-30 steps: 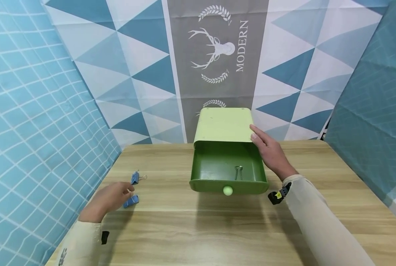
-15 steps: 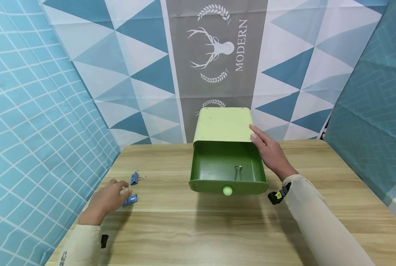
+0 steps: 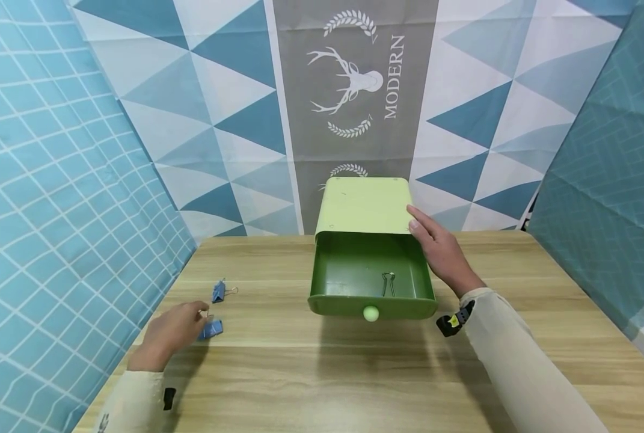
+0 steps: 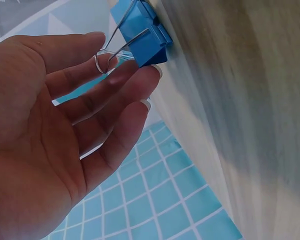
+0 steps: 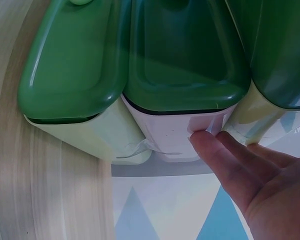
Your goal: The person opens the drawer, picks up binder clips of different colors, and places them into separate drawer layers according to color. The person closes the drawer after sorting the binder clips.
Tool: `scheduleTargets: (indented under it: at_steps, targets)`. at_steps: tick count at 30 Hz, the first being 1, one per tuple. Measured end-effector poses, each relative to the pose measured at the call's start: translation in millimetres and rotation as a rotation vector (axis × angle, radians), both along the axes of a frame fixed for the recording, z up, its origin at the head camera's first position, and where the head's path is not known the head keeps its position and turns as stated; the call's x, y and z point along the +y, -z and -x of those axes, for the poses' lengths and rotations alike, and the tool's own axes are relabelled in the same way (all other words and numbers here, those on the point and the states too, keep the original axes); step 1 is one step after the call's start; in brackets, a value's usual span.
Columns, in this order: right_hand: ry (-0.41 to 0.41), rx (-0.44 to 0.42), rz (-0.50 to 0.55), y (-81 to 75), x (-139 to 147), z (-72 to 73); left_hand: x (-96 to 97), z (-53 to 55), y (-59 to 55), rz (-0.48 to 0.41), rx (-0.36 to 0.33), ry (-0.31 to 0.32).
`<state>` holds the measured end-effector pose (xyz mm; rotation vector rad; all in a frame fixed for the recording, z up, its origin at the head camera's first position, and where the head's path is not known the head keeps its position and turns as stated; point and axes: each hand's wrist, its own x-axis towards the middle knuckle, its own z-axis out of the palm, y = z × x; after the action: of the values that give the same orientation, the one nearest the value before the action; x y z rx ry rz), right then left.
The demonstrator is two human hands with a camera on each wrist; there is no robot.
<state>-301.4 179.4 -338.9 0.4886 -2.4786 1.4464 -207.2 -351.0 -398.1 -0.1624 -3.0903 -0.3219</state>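
A blue binder clip [image 3: 211,329] stands on the table at the left, silver wire handles raised. My left hand [image 3: 171,334] is beside it; in the left wrist view the thumb and index finger [image 4: 72,80] pinch the end of a handle, other fingers spread below the clip body. Another blue binder clip [image 3: 219,292] lies just behind. My right hand [image 3: 445,255] rests on the right side of the pale green drawer box [image 3: 365,204], fingers nearly straight. Its green drawer [image 3: 343,276] is pulled out, with wire clip handles [image 3: 388,284] showing inside.
In the right wrist view, more closed green drawer fronts [image 5: 190,60] are stacked beneath the pulled-out one. A pale round knob [image 3: 371,313] sticks out from the drawer. Patterned cloth [image 3: 246,120] hangs behind the wooden table [image 3: 267,373], and blue checked cloth [image 3: 56,210] lines its left side.
My left hand has moved from above the nearer binder clip down to its wire handle, with thumb and index finger closing together. The right hand and drawer have stayed still.
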Motion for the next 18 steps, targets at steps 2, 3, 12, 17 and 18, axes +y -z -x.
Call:
scheduleTargets:
  at_steps: [2,3,12,17,18]
  targets:
    - [-0.002,0.004,-0.004,-0.7,-0.1,-1.0,-0.7,-1.2,0.2,0.003,0.011,0.001]
    - [-0.002,0.008,-0.007,-1.3,-0.1,-1.3,-0.8,-1.5,-0.2,0.003,0.018,0.003]
    - [0.009,0.040,-0.026,-7.7,0.8,0.1,0.6,-1.0,-3.9,-0.010,0.050,0.025]
    - [0.008,0.025,-0.018,-2.3,1.0,-0.4,1.2,-2.7,-0.6,-0.042,0.072,0.046]
    - [0.003,0.024,-0.017,-1.1,0.7,-0.3,1.4,-3.1,0.3,-0.044,0.088,0.048]
